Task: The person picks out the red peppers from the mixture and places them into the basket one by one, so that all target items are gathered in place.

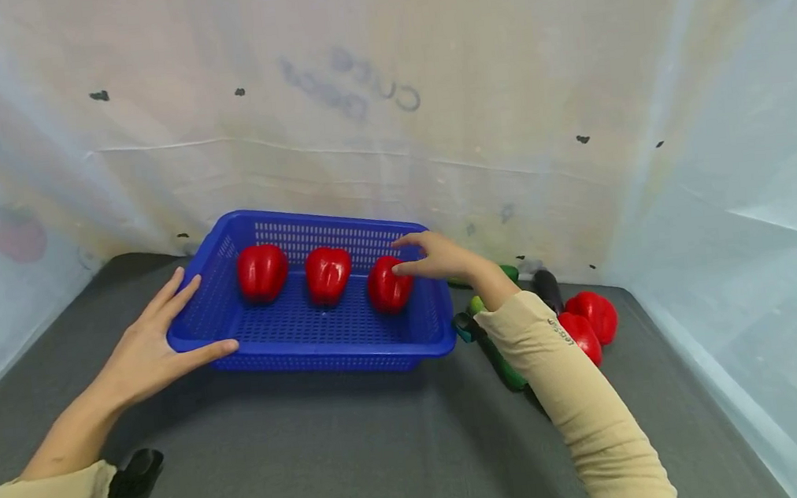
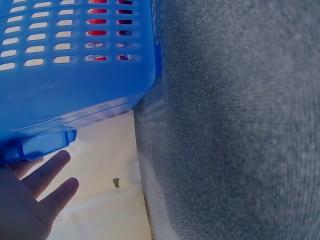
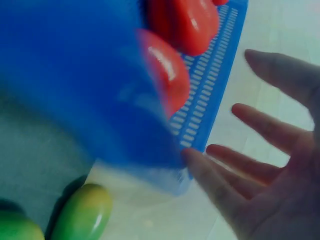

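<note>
Blue basket (image 1: 322,350) near the bench's (image 1: 358,442) back edge, three red peppers (image 1: 328,276) in a row inside. Left hand (image 1: 137,355) at the basket's left end, fingers spread, thumb by the front rim. Right hand (image 1: 448,259) over its back right corner, fingers apart; can't tell if they touch the right-end pepper (image 1: 384,291). Two more red peppers (image 1: 595,315), eggplant (image 1: 547,290) near the bench's back right corner.

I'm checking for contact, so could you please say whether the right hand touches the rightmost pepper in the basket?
Apart: in the right wrist view, a strip of basket shows between the right hand and that pepper.
</note>
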Demonstrator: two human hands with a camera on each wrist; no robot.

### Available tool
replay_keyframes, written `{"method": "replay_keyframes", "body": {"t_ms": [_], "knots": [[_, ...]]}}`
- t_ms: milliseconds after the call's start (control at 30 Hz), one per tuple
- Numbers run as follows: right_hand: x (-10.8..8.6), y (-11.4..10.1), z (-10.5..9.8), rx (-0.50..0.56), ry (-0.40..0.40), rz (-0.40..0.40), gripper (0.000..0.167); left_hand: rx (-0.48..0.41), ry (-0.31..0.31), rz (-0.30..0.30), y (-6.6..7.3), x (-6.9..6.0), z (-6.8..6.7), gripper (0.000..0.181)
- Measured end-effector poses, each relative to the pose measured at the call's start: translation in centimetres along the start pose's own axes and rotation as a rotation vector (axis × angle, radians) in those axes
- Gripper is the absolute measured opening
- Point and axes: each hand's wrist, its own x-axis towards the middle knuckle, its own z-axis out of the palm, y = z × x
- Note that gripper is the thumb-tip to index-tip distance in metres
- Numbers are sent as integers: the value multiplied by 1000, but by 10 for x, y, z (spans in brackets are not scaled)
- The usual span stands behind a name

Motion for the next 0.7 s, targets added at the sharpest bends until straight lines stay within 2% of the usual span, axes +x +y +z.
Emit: {"method": "replay_keyframes", "body": {"t_ms": [300, 700], "knots": [[-18, 6, 1, 56, 83, -33, 51, 4, 1, 2, 0, 4, -3, 107], [-41, 13, 4, 144, 132, -101, 49, -3, 1, 10, -1, 2, -1, 107]]}}
